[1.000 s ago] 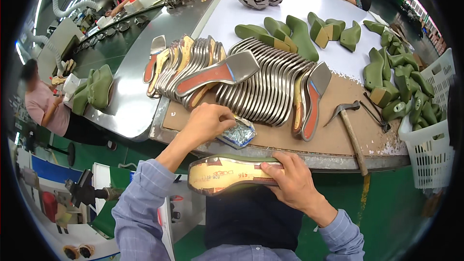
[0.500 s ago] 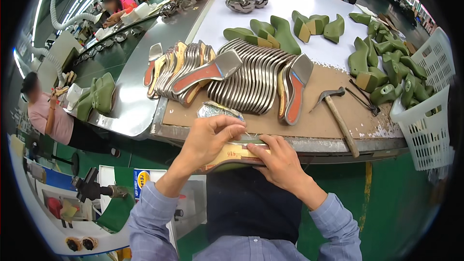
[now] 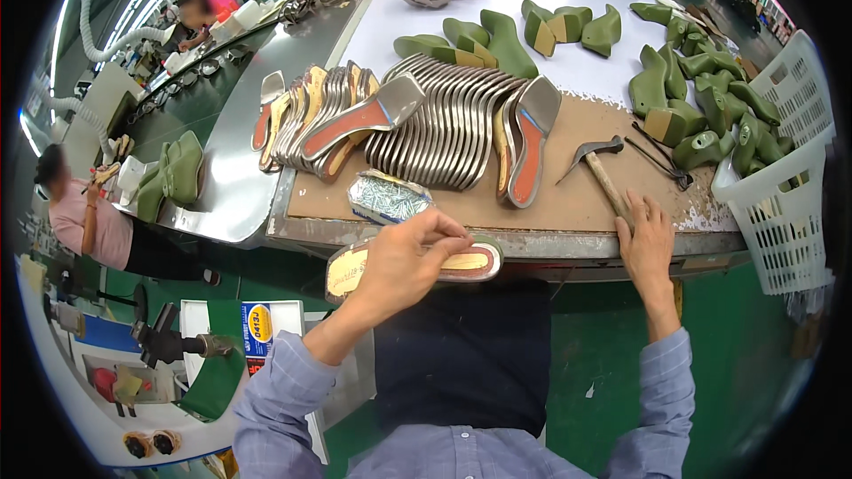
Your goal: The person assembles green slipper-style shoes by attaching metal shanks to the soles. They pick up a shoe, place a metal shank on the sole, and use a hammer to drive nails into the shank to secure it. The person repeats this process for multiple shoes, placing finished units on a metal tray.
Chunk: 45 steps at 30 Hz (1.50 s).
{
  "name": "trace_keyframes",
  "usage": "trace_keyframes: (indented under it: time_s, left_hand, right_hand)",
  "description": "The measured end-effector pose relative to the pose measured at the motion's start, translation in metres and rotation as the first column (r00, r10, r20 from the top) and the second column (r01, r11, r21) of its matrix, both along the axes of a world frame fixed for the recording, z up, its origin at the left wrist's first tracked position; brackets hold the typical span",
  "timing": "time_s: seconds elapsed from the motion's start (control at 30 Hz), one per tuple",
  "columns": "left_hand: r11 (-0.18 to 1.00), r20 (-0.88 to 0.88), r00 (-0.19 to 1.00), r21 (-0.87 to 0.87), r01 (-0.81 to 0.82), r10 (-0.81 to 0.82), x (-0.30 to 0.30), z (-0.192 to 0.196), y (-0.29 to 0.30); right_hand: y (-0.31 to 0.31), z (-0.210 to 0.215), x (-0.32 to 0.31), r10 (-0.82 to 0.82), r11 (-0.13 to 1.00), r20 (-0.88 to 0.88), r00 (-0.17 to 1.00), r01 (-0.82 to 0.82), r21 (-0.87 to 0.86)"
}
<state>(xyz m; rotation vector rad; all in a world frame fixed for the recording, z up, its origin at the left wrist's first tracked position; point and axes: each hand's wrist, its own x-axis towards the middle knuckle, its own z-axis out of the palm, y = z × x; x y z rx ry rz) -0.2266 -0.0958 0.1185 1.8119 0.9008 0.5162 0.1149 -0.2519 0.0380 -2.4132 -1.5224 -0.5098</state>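
My left hand (image 3: pixel 401 264) lies over a shoe last with an insole on its sole (image 3: pixel 475 261), at the table's front edge. Its thumb and index finger pinch together above the insole; anything between them is too small to make out. To the right, my right hand (image 3: pixel 648 238) is closed around the wooden handle of a hammer (image 3: pixel 605 179), whose metal head rests on the brown board. Just beyond my left hand sits an open packet of small nails (image 3: pixel 389 199).
Behind the packet stands a row of metal-edged insoles (image 3: pixel 444 129). Green shoe lasts (image 3: pixel 510 43) lie farther back, with more beside a white basket (image 3: pixel 774 239) at right. Pincers (image 3: pixel 661 160) lie past the hammer. Several people work around the tables.
My right hand has left the shoe last and moved right onto the hammer handle. The last now lies sole up under my left hand, which still pinches.
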Motion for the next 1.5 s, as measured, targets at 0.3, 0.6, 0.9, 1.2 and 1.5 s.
trace_keyframes:
  time_s: [0.3, 0.6, 0.9, 1.2, 1.5]
  left_hand:
    - [0.953, -0.337, 0.94, 0.296, 0.059, 0.046, 0.01, 0.004, -0.007]
    - [0.939, -0.323, 0.946, 0.332, 0.091, 0.023, 0.008, 0.001, -0.007]
    - [0.864, -0.233, 0.973, 0.489, 0.119, -0.002, 0.007, -0.004, -0.01]
    - [0.833, -0.199, 0.98, 0.538, 0.127, -0.02, 0.003, -0.004, -0.009]
    - [0.661, -0.57, 0.821, 0.611, 0.435, -0.013, -0.019, 0.01, 0.0]
  right_hand:
    - [-0.014, 0.024, -0.022, 0.251, 0.945, -0.715, 0.653, -0.006, 0.327]
    - [-0.068, 0.054, -0.094, 0.427, 0.902, -0.785, 0.449, -0.159, 0.401]
    - [-0.068, 0.076, -0.11, 0.489, 0.87, -0.749, 0.447, -0.306, 0.386]
    - [-0.07, 0.102, -0.122, 0.619, 0.782, -0.653, 0.436, -0.422, 0.46]
    - [-0.068, 0.1, -0.122, 0.641, 0.766, -0.607, 0.47, -0.447, 0.463]
